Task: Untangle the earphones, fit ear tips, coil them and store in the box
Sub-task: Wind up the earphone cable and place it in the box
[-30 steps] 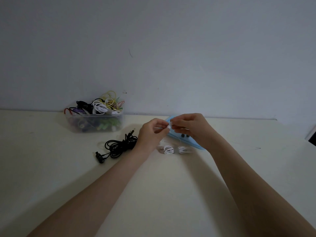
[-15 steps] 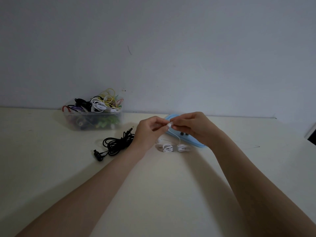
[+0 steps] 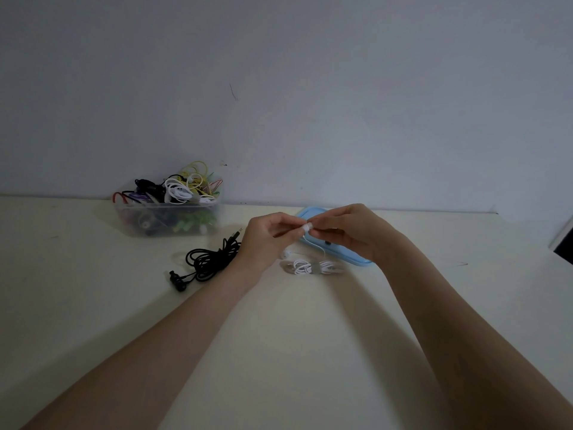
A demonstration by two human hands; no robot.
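Note:
Both hands meet above the table's middle. My left hand and my right hand pinch a small white earbud with its ear tip between their fingertips. Its thin white wire hangs down to a coiled white earphone bundle bound with a grey tie on the table. A second white earbud lies beside the bundle. A tangled black earphone set lies to the left, its jack pointing up toward the wall. A clear plastic box full of coloured earphones stands at the back left.
A light blue flat tray with small dark pieces lies behind my right hand, partly hidden. The cream table runs up to a grey wall. A dark object shows at the right edge.
The hands have stayed together at the earbud, with small finger shifts; the white ear tip now shows between the fingertips. The view has tilted slightly.

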